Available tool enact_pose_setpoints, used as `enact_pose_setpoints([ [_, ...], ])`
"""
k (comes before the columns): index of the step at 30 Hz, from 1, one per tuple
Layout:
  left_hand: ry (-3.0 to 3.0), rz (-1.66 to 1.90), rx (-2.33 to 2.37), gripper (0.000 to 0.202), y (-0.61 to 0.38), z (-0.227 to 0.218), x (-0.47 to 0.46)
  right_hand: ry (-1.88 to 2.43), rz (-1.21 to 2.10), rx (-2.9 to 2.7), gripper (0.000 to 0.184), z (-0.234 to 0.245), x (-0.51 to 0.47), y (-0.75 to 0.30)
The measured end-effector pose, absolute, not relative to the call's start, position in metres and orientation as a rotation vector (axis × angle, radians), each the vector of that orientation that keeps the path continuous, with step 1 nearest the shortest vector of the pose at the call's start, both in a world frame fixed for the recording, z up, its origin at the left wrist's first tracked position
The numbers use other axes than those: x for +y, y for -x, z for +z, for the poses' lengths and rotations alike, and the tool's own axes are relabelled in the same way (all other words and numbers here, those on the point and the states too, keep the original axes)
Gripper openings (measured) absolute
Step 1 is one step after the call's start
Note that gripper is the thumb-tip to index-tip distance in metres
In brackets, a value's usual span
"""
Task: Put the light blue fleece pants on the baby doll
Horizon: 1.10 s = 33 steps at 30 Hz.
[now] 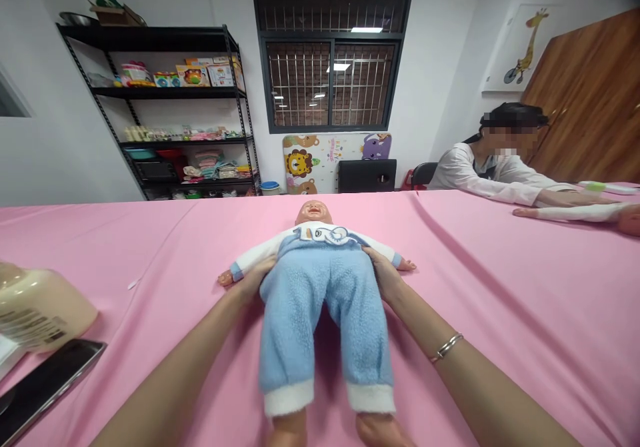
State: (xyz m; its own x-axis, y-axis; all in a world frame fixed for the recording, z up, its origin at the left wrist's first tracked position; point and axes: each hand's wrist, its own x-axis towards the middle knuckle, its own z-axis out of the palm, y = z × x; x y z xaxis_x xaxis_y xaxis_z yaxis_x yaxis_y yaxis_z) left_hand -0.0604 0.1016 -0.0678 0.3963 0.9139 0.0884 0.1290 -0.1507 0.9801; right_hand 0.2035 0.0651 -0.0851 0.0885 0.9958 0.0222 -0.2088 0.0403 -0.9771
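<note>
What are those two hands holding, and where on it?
Both hands, left and right, grip the baby doll at the waist of its blue trousers, one on each side.

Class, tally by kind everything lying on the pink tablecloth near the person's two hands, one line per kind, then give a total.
Baby doll, held at the waist by the left hand and right hand: 1
Cream bottle on its side: 1
Dark phone: 1
Total on the tablecloth: 3
</note>
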Motion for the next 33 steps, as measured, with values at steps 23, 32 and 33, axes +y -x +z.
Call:
enact_pose_setpoints([
  [23,-2.010,1.200,1.238,0.011,0.037,-0.078,0.097,1.250,0.833,-1.290,0.048,-0.099,0.081,-0.219],
  [32,-1.374,1.281,1.309,0.012,0.049,-0.083,0.115,1.219,0.907,-1.290,0.050,-0.098,0.079,-0.223],
  [33,-1.387,1.234,1.318,0.012,0.051,-0.083,0.115,1.228,0.900,-1.284,0.050,-0.100,0.079,-0.223],
])
